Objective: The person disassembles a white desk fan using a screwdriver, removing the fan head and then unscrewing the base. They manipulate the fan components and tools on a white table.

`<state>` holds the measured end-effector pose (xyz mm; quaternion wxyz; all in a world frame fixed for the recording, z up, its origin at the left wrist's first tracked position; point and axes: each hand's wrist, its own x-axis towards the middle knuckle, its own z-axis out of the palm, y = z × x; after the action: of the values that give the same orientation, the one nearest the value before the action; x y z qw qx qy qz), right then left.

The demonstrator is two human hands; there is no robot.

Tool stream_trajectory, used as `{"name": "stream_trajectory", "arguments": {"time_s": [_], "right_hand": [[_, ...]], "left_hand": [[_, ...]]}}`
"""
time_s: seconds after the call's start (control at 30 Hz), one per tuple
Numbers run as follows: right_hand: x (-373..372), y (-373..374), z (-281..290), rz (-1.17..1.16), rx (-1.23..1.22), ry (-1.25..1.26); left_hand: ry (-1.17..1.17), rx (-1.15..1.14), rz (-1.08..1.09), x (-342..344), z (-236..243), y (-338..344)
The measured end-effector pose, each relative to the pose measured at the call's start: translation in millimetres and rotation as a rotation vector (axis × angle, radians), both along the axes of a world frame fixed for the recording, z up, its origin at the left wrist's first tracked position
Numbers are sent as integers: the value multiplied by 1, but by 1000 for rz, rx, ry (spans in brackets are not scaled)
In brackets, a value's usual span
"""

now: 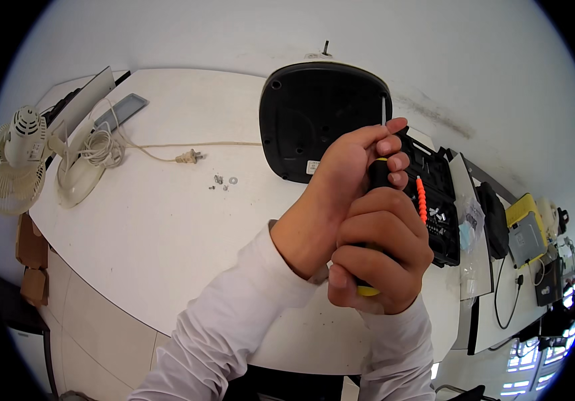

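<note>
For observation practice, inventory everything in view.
Table: one, white, centre
Screwdriver: one, black and yellow, before base
Appliance base: one, black, table's back
Metal hardware: several, silver, left of base
Plug: one, beige, left of base
Fan: one, cream, table's left
Tool case: one, black, right of base
Flexible extension: one, orange, at tool case
Bag: one, clear, beside tool case
Background clutter: uncountable, mixed, both edges
Left hand: one, bare, around screwdriver
Right hand: one, bare, on screwdriver

A workshop-like office; a white worktable (167,240) and toolbox (444,194) show it.
</note>
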<state>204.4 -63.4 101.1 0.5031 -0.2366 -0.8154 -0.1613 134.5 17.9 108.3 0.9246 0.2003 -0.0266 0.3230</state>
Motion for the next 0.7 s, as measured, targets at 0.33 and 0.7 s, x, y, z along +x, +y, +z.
{"name": "stream_trajectory", "arguments": {"time_s": [0.33, 0.7], "right_hand": [[1, 10, 0, -9, 117, 3], [13, 1, 10, -256, 185, -38]], "left_hand": [[36, 31, 29, 2, 0, 3], [109, -14, 53, 3, 7, -9]]}}
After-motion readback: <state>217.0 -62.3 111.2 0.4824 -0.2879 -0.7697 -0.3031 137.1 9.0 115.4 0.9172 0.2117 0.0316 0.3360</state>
